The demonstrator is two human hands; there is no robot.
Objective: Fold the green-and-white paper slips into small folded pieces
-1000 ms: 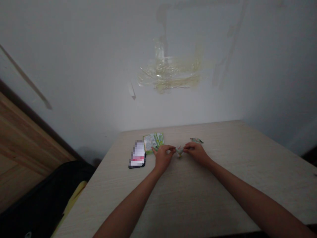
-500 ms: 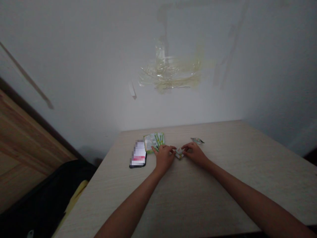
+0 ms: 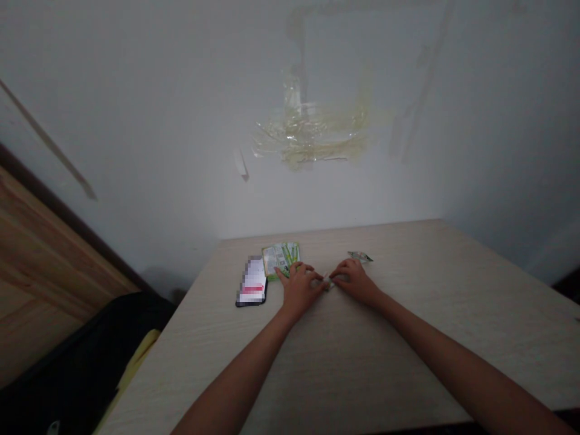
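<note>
Between my two hands, low over the table, is a small white piece of paper or wrapper (image 3: 328, 282), mostly hidden by the fingers. My left hand (image 3: 301, 289) pinches its left side, with the thumb and fingertips closed. From the right, my right hand (image 3: 356, 282) pinches the other side. Beyond the left hand lie green-and-white printed packets (image 3: 276, 260), partly covered by that hand's fingers. Just behind the right hand rests a small crumpled green-and-silver wrapper (image 3: 361, 257).
A phone (image 3: 254, 284) with a lit, blurred screen lies left of the packets. The light wood table (image 3: 430, 266) meets a wall (image 3: 181, 121) with peeling clear tape (image 3: 312, 133). At the lower left are a dark cloth or bag (image 3: 90, 350) and wooden panelling (image 3: 36, 260).
My fingertips have drawn closer together over the small white piece, so less of it shows. The phone, packets and crumpled wrapper have stayed in place.
</note>
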